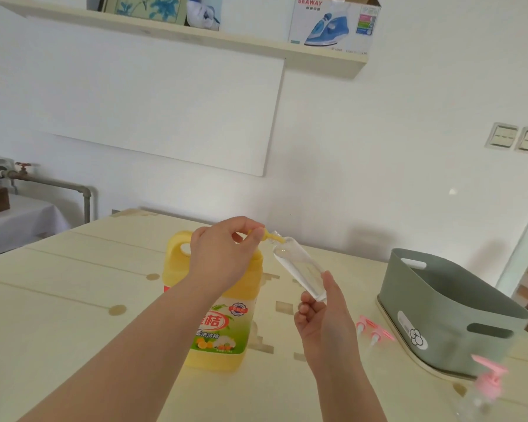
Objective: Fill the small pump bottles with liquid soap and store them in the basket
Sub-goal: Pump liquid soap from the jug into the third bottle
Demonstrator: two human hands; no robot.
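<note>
Capped bottle: a small clear bottle with a pink pump fitted, the capped bottle (485, 388), stands at the near right corner of the worktop (73, 300); it is too blurred to tell whether it holds soap
Right hand: the right hand (323, 318) grips the base of the open bottle (299, 269) between curled fingers and thumb, tilting it up and away so that its mouth meets the spout
Pump tops: two pink pump tops (375, 328) lie loose on the worktop between the right hand and the basket, not yet screwed on (one of them is probably meant for the bottle in hand)
Jug: the big yellow jug (223, 324) of liquid soap stands upright mid-worktop, behind the left forearm
Left hand: the left hand (223, 251) sits on top of the jug, its fingertips pinching the yellow spout (267, 236), which points into the open bottle's neck
Fill level: the open bottle looks clear almost all the way along, so I judge filling has barely begun
Basket: the grey-green basket (454, 315) stands at the right, well apart from the jug; no bottle shows in the part of its inside that can be seen
Left to do: by my reading, nearly everything: pump this bottle full, cap it, deal with the others, then store them all
Far wall: a shelf (195, 38) carries an iron box (333, 24), no part of the job
</note>
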